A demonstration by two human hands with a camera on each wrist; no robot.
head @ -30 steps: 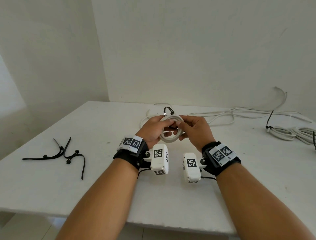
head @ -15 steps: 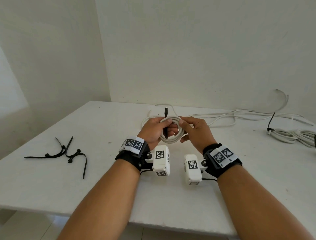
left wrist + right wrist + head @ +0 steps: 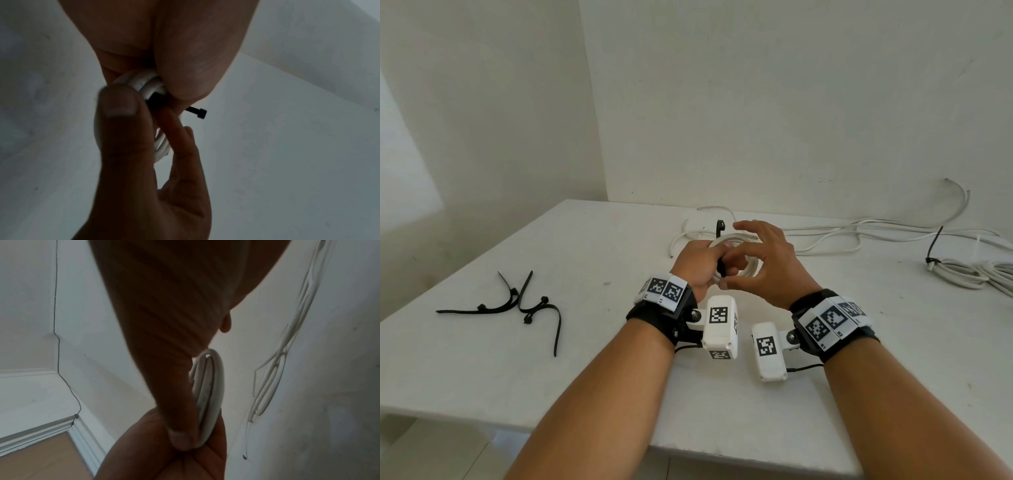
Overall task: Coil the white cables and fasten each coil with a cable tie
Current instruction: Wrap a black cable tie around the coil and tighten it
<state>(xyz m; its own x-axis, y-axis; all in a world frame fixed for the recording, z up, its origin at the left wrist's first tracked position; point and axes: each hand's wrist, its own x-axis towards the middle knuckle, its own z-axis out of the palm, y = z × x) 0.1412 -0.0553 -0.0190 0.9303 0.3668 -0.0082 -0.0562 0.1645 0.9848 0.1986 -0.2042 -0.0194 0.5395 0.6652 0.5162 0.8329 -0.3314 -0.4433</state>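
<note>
I hold a small coil of white cable [image 3: 736, 237] just above the table's middle. My left hand [image 3: 705, 260] grips the coil's left side. A black cable tie [image 3: 720, 228] runs across the coil there, and its head sticks up behind. My right hand [image 3: 729, 270] pinches the tie's lower end between thumb and forefinger, with its other fingers spread upward. In the left wrist view the tie [image 3: 156, 99] shows dark against the coil [image 3: 141, 82] between both hands. The right wrist view shows the coil [image 3: 213, 386] edge-on under my thumb.
Several spare black cable ties [image 3: 527, 305] lie on the white table [image 3: 482, 359] at the left. Loose white cables [image 3: 842, 236] trail along the back edge by the wall. A tied white bundle [image 3: 955, 270] lies at the far right.
My right hand left the coil's right side and now pinches the tie's lower end, its other fingers spread. The tie swung from a loop at the top to lie across the coil.
</note>
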